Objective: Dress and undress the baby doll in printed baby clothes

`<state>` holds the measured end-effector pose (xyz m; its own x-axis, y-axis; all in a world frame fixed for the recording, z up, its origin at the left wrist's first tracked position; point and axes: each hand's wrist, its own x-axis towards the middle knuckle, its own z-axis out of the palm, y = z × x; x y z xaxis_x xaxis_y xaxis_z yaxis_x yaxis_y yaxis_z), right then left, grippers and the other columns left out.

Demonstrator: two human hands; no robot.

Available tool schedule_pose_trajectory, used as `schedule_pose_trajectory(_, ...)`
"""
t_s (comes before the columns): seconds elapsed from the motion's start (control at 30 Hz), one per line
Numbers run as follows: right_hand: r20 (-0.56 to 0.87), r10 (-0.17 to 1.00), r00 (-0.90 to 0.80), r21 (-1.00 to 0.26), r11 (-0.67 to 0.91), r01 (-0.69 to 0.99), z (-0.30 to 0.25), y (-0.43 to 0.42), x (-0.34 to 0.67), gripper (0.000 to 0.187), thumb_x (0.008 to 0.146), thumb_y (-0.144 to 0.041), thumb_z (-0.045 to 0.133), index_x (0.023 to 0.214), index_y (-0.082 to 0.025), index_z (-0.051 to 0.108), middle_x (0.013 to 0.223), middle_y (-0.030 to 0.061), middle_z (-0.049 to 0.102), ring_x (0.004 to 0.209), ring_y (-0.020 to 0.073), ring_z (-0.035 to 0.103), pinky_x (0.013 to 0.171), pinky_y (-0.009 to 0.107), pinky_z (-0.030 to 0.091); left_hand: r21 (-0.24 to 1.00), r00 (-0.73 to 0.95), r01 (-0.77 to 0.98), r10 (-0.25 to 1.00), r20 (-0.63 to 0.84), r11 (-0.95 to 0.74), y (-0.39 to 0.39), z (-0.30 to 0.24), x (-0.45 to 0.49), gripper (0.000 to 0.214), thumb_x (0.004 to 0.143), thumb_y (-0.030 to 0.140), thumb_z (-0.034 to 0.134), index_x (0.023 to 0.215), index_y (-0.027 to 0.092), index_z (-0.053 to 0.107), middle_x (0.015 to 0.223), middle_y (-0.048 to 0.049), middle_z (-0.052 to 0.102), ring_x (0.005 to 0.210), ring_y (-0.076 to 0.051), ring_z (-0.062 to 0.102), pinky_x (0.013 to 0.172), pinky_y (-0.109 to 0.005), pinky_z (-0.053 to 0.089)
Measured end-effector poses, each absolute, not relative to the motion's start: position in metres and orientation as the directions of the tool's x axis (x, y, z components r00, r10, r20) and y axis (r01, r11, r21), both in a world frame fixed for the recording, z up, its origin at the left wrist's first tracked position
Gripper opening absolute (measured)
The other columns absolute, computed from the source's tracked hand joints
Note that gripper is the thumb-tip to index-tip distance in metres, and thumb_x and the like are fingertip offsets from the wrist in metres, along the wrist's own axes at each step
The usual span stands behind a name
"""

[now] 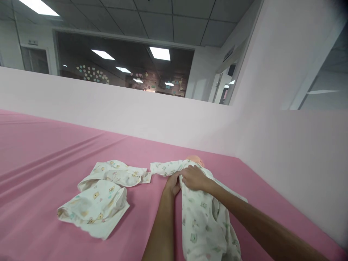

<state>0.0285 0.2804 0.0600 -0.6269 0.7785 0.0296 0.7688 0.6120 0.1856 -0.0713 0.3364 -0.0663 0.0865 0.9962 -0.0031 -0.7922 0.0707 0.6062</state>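
Both hands, left hand and right hand, pinching printed romper closed at baby doll chest; spare garment beside doll, unused.

Office-type interior: suspended ceiling tiles with recessed light panels, glazed partition at upper centre, pale divider walls around a pink-covered surface.

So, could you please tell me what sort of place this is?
Probably an infant-care training room in an office building: a baby doll in printed baby clothes lies on a pink padded surface, under a panelled ceiling.
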Motion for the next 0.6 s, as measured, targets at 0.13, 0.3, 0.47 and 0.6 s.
schedule_pose_trajectory(0.13,0.132,0.862,-0.489,0.122,0.475,0.871,0.053,0.317,0.030,0.023,0.087,-0.017,0.042,0.088,-0.014,0.064,0.092,0.0141,0.068,0.088,0.0247,0.059,0.070,0.032,0.035,0.614,0.111,-0.784,0.994,0.000,0.088,0.337,-0.063,-0.071,0.013,0.070,0.009,0.066,0.083,0.012,0.066,0.072,-0.0068,0.070,0.080,-0.022,0.068,0.080,-0.032,0.052)
schedule_pose_trajectory(0.3,0.257,0.873,-0.414,0.017,0.425,0.905,0.042,0.324,0.033,0.024,0.088,-0.019,0.039,0.087,-0.013,0.062,0.095,0.0150,0.066,0.093,0.0255,0.058,0.074,0.033,0.035,0.621,0.122,-0.777,0.992,-0.009,0.102,0.336,-0.062,-0.069,0.012,0.071,0.011,0.067,0.083,0.012,0.066,0.076,-0.0086,0.071,0.082,-0.023,0.068,0.082,-0.033,0.053)
schedule_pose_trajectory(0.47,0.338,0.845,-0.415,-0.099,0.470,0.877,0.037,0.303,0.060,0.019,0.089,-0.026,0.043,0.082,-0.018,0.059,0.094,0.0067,0.065,0.094,0.0204,0.054,0.080,0.030,0.034,0.617,0.123,-0.777,0.992,-0.039,0.121,0.336,-0.062,-0.069,0.008,0.071,0.013,0.066,0.078,0.010,0.066,0.073,-0.0083,0.070,0.082,-0.023,0.068,0.080,-0.031,0.053)
schedule_pose_trajectory(0.6,0.324,0.868,-0.377,-0.223,0.458,0.861,0.033,0.289,0.103,0.024,0.091,-0.026,0.037,0.080,-0.020,0.058,0.092,0.0044,0.065,0.086,0.0168,0.056,0.074,0.027,0.037,0.614,0.100,-0.781,0.994,-0.053,0.111,0.334,-0.061,-0.069,0.013,0.072,0.016,0.069,0.084,0.010,0.067,0.079,-0.0093,0.072,0.087,-0.023,0.067,0.083,-0.031,0.052)
